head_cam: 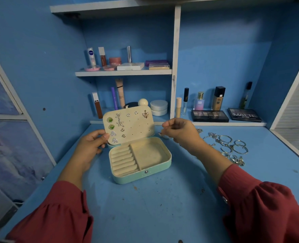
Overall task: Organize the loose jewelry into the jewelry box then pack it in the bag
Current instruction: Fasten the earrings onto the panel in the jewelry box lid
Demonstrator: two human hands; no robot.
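A: Where is the jewelry box (pixel 141 160) sitting right now?

B: It is lying open on the blue worktop (pixel 162 207), in the middle, its long axis running left to right and a little askew. The raised lid (pixel 127 126) is carrying earrings (pixel 113 128) down its left half, plus a butterfly earring (pixel 145 114) at the top right, with bare holes between.

A: And the hands?

B: The left hand (pixel 90 146) is gripping the lid's left edge, thumb curled onto the front, steadying it. The right hand (pixel 178 132) is hovering just beside the lid's right edge, fingers curled in a pinching grip. Something small and glinting is showing just below those fingertips (pixel 164 128), perhaps a matching earring, but I cannot tell whether it is being held or lying on the worktop behind.

A: So which way is the next move going?

B: Leftward, I would judge. The free holes are lying to the left of the right hand's grip and a little above, so that hand is nearer them.

A: What is waiting?

B: A heap of loose jewelry (pixel 231 148), rings and chains, is lying on the worktop to the right of the right hand, apart from the box. The ring rolls and the open compartment are showing nothing inside. Makeup is lining the shelf (pixel 124 72) behind. No bag is showing.
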